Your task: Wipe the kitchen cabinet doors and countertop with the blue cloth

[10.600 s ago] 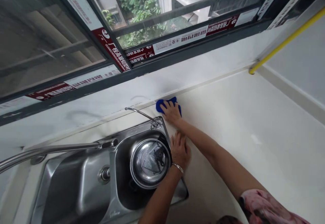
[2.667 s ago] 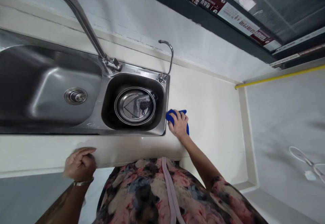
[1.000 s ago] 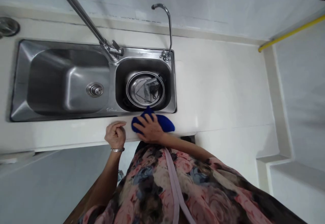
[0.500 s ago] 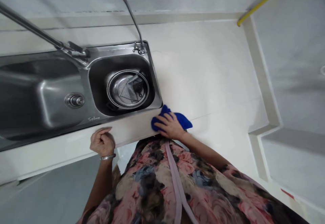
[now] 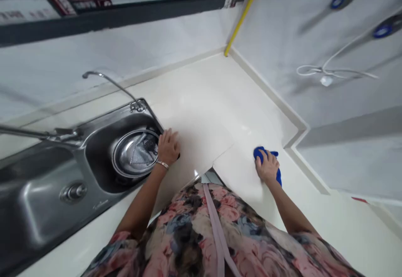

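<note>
"Where's the cloth?"

"Under the person's right hand (image 5: 267, 166). The blue microfiber cloth (image 5: 259, 153) is pressed against the cream countertop (image 5: 204, 97) by the fingers and palm, with its edges showing on both sides of the hand. It lies out toward the corner where the counter meets the wall (a yellow strip (image 5: 243, 11) runs up from that corner)."

"And the other hand?"

"The left hand (image 5: 168, 147) rests palm down on the counter, just beside the stainless steel sink (image 5: 109, 122). Its fingers are slightly curled, it holds nothing that shows, and a metal bangle (image 5: 162, 164) circles the wrist."

"Are the hands together?"

"No, they're well apart, with a seam (image 5: 223, 157) in the countertop between them."

"What's next to the left hand?"

"The sink's right bowl, where a round metal strainer basket (image 5: 135, 153) sits below a thin curved tap (image 5: 116, 85). The person's floral top (image 5: 201, 231) fills the bottom of the view."
</note>
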Available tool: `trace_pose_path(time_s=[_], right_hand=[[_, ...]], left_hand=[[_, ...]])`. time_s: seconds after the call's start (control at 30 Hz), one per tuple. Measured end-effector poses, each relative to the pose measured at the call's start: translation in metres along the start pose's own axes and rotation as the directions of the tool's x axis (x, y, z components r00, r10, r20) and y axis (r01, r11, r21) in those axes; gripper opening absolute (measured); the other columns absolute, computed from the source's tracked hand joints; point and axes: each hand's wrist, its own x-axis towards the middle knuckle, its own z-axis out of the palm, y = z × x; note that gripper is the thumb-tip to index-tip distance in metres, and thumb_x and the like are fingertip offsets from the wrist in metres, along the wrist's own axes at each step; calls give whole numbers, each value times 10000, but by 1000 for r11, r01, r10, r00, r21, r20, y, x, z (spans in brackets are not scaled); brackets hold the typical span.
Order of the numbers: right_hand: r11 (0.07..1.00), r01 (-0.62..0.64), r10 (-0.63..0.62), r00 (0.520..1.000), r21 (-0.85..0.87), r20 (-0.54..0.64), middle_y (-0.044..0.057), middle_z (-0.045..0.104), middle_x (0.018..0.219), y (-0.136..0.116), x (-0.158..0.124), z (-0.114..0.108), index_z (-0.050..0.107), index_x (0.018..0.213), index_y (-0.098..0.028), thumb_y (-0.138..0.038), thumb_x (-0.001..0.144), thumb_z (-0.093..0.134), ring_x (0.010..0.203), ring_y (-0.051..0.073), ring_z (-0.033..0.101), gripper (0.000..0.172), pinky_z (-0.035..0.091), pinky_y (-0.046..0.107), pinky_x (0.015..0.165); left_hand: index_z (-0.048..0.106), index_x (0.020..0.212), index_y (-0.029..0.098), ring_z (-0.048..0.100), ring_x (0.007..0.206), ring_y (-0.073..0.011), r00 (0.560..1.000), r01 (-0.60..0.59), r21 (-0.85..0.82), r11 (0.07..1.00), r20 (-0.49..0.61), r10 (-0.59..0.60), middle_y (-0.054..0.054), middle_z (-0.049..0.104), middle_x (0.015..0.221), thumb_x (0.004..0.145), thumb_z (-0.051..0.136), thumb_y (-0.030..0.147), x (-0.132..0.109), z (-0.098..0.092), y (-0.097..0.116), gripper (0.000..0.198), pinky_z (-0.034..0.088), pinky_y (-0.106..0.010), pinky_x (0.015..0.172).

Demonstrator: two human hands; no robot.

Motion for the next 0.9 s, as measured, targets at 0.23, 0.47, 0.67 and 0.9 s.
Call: trace_pose_path(time_s=[0.23, 0.47, 0.67, 0.9], right_hand=[[961, -275, 273, 960, -18, -58, 131, 573, 1502, 41, -89, 6, 615, 1444, -252, -509, 1032, 339, 1345, 398, 499, 558, 408, 603, 1084], [887, -458, 447, 884, -63, -136, 201, 577, 1458, -1, -55, 6, 606, 1450, -195, -457, 1032, 369, 1321, 417, 492, 547, 375, 620, 1056], [995, -68, 68, 998, -75, 3, 145, 542, 1515, 1, 53, 4, 608, 1460, -230, -420, 1044, 410, 1387, 354, 411, 498, 298, 534, 1138], [971, -239, 239, 971, -15, -2, 194, 452, 1556, 2, 227, 8, 513, 1530, -186, -401, 1089, 336, 1364, 359, 337, 522, 232, 575, 1114]], left_hand=[[370, 1601, 44, 197, 1569, -532, 842, 529, -52, 847, -98, -531, -384, 124, 1686, 961, 535, 357, 99, 18, -8, 732, 173, -769, 1213], [307, 1637, 131, 338, 1529, -472, 669, 697, -115, 708, -252, -699, -347, 222, 1654, 1031, 370, 398, 117, 46, 6, 666, 314, -715, 1194], [299, 1637, 207, 543, 1391, -435, 646, 748, 99, 657, -335, -685, -271, 367, 1622, 1060, 314, 400, 116, 48, 12, 609, 505, -682, 1055], [308, 1636, 238, 612, 1297, -464, 663, 737, 157, 657, -355, -659, -244, 436, 1584, 1055, 335, 437, 115, 45, 7, 614, 543, -715, 975]])
